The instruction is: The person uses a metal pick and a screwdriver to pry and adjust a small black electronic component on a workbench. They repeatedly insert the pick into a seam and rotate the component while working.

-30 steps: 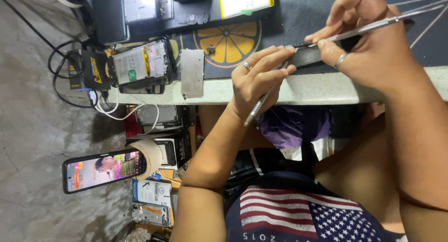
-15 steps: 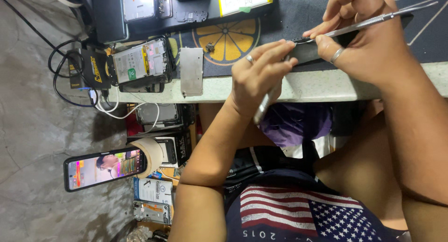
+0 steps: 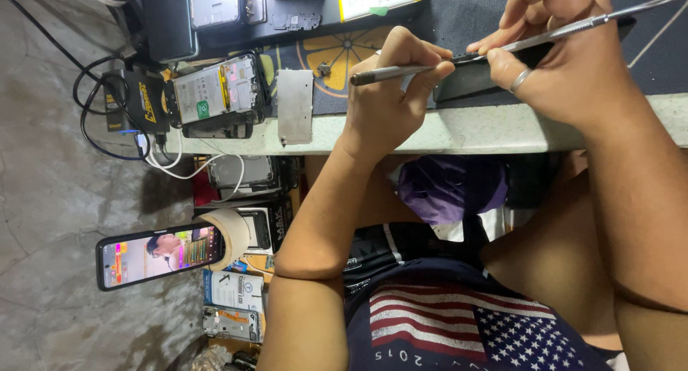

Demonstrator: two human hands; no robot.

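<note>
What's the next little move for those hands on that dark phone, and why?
Probably slide the metal rod a touch further along the edge of the dark phone. The left hand pinches the rod with its tip at that edge, while the right hand props the phone on its side and holds a thin metal pick along it.

Lit phone screen (image 3: 159, 255) lower left; white boxes (image 3: 233, 291) just beside it.

An opened phone (image 3: 215, 92) lies on the bench (image 3: 466, 131), a metal plate (image 3: 294, 104) just beside it.
</note>
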